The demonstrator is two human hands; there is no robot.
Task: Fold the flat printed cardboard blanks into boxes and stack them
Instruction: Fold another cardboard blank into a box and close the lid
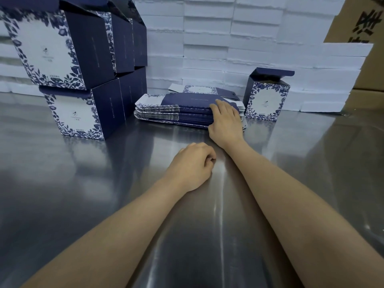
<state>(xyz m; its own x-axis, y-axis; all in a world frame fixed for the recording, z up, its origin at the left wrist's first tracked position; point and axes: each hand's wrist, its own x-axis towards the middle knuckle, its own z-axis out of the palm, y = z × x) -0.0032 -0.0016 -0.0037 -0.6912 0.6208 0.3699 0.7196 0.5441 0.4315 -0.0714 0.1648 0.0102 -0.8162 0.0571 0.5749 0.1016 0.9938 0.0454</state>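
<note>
A pile of flat navy-and-white floral cardboard blanks lies at the middle back of the steel table. My right hand rests on the pile's right end, fingers spread over the top blank and thumb against the pile's front edge. My left hand lies on the table in front of the pile, fingers loosely curled, holding nothing. A stack of folded boxes stands at the back left, two levels high. One folded box stands upright to the right of the pile with its top flap open.
A wall of white foam slabs runs behind the table. Brown corrugated cartons stand at the far right. The steel surface in front of me holds only my forearms.
</note>
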